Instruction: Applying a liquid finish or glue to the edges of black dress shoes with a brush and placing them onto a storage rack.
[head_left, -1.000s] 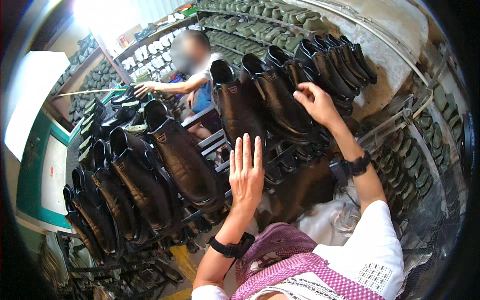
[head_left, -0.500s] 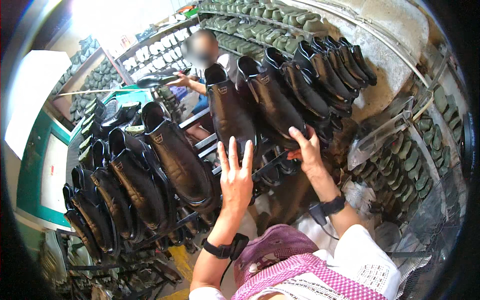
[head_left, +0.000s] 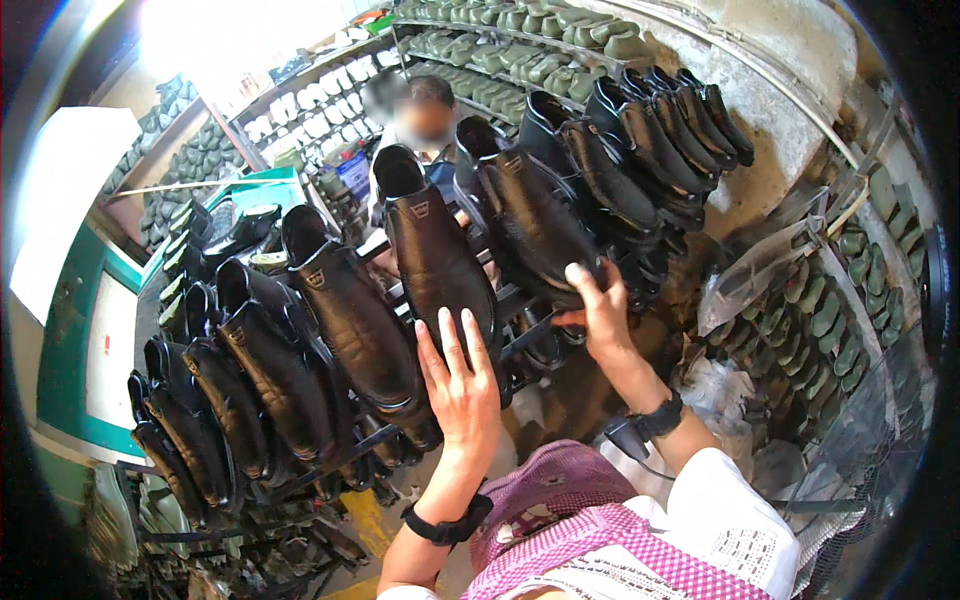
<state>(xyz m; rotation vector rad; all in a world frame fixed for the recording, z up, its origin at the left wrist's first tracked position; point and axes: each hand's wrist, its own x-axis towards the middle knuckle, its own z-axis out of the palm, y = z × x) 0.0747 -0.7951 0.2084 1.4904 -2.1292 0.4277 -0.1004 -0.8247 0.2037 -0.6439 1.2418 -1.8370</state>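
Shoes are being checked on the rack (head_left: 520, 335). Left hand (head_left: 462, 395), fingers spread, is laid flat against one black shoe (head_left: 435, 265); right hand (head_left: 598, 305) is closed on the neighbouring shoe (head_left: 530, 225). A firm lift seems required next.

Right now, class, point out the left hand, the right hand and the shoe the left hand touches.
left hand (head_left: 462, 385), head view, on the back of the hand.
right hand (head_left: 603, 305), head view, on the knuckles.
black shoe (head_left: 432, 250), head view, on its upper.
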